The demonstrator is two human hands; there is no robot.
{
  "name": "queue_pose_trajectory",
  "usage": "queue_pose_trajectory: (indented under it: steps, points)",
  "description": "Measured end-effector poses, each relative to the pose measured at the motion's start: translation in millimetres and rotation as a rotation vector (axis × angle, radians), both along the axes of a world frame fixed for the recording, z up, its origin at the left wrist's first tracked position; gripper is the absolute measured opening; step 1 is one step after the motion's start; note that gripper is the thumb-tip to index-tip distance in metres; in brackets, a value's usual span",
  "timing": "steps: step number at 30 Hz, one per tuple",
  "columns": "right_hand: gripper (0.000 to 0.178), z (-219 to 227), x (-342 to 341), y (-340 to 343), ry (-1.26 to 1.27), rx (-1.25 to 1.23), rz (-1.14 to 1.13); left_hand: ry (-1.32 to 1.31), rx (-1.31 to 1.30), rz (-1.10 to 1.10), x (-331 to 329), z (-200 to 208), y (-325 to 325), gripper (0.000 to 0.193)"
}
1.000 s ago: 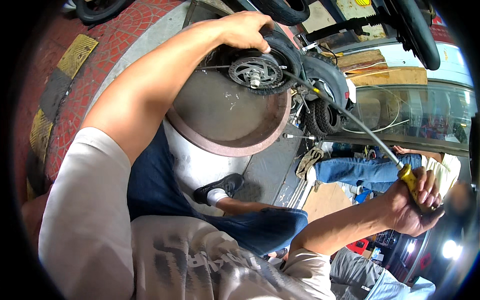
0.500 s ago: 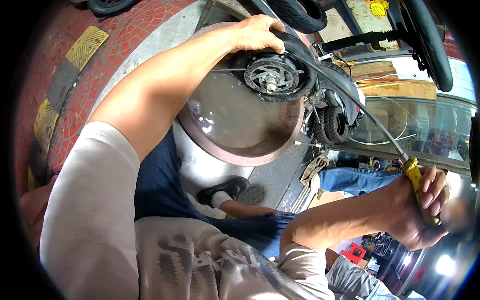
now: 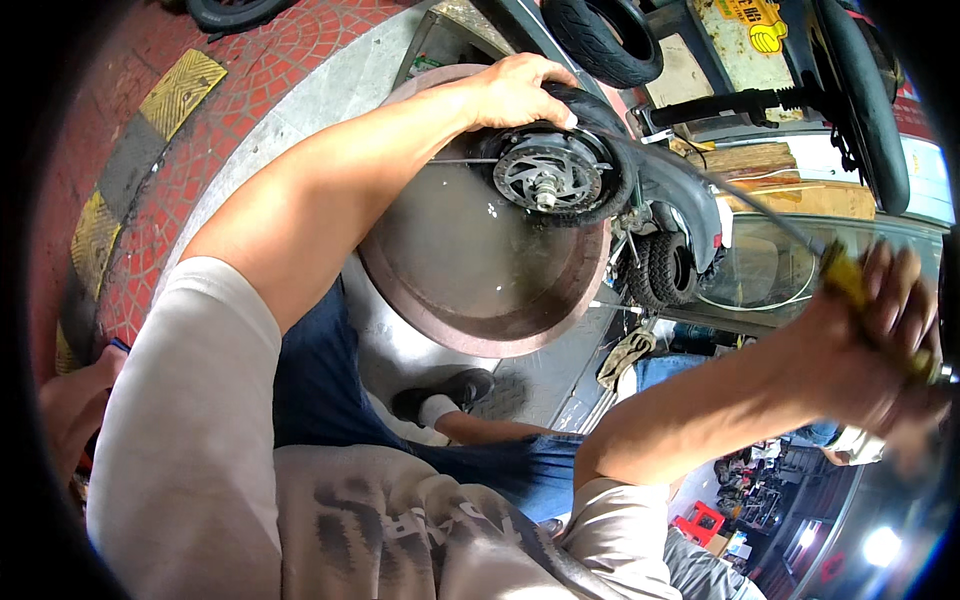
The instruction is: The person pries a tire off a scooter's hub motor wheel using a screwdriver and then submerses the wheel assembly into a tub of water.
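Note:
A small wheel with a black tyre, a slotted brake disc and an axle stands over a round brown basin of murky water. My left hand grips the top of the tyre, fingers curled over its far side. On the right, my right hand, smeared by motion, is closed round the yellow handle of a long metal pry bar. Its shaft slants to the tyre's upper edge; the tip is hidden near my left fingers. A thin metal rod juts from the wheel's left side, partly under my forearm.
Loose tyres lie beyond the basin, and knobbly tyres sit to its right. Wooden boards rest near a glass case. A black handlebar-like part overhangs at the far right. My shoe is below the basin.
My right hand has swung away from me and slightly right, bringing the bar's handle end with it and flattening the shaft's slant. My left hand keeps its hold on the tyre.

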State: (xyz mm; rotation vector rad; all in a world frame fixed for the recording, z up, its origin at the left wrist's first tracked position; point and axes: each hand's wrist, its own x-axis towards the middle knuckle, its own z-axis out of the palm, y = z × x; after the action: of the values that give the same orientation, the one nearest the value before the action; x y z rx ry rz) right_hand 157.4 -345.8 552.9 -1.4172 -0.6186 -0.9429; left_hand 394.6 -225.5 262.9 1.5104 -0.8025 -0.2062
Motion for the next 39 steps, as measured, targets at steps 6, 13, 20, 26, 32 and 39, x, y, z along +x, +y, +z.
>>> queue_pose_trajectory:
  steps: [6, 13, 20, 26, 32, 39]
  points:
    - [0.053, -113.7, -120.1, -33.8, 0.03, -0.176, -0.385, -0.012, 0.009, -0.05, -0.8, 4.3, 17.9, 0.065]
    - [0.062, -116.0, -223.0, -79.1, 0.924, -0.33, -0.607, -0.042, -0.004, -0.116, 3.1, 0.0, 14.0, 0.061]
    - [0.021, -120.1, -202.8, -127.4, 1.428, -0.893, -0.722, -0.074, 0.047, -0.081, -4.9, 4.5, 13.0, 0.065]
    - [0.027, -176.6, -178.1, -194.7, 1.285, -1.076, -0.903, 0.033, -0.026, -0.167, -11.9, 9.3, 15.3, 0.065]
    - [0.028, -181.2, -143.3, -225.9, 1.136, -1.134, -1.037, -0.128, 0.056, -0.124, -9.6, 9.8, 22.5, 0.067]
    - [0.029, -207.0, -126.7, -247.8, 0.992, -1.215, -1.129, -0.212, 0.122, -0.067, -15.9, 13.9, 24.2, 0.067]
